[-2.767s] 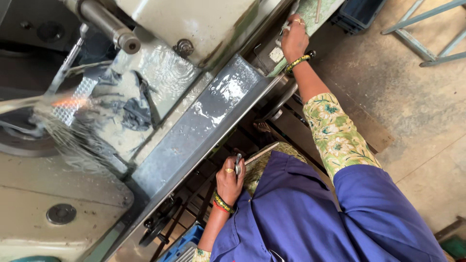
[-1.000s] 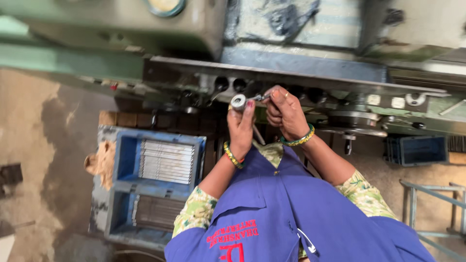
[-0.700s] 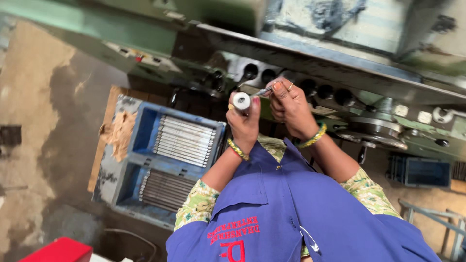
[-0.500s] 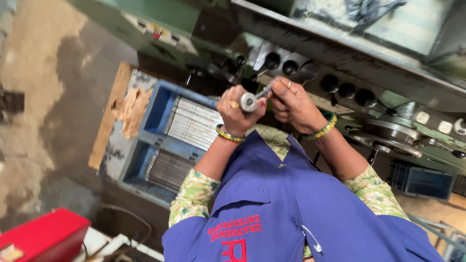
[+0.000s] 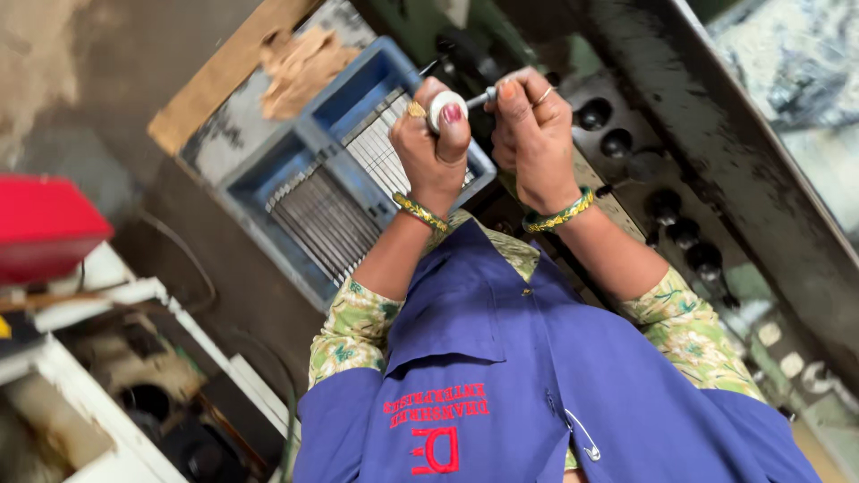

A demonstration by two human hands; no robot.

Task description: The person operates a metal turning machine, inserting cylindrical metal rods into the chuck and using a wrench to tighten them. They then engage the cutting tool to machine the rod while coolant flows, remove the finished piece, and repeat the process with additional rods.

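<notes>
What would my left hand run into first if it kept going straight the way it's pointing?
Probably the blue tray of thin metal rods. The left hand, gripping a small white-ended cylinder, points up-frame over that tray. Depth is unclear, so it might pass above it toward the dark green machine body.

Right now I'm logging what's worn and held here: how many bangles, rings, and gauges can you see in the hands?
Bangles: 2, left and right
Rings: 2, left and right
Gauges: 1
Total: 5
</notes>
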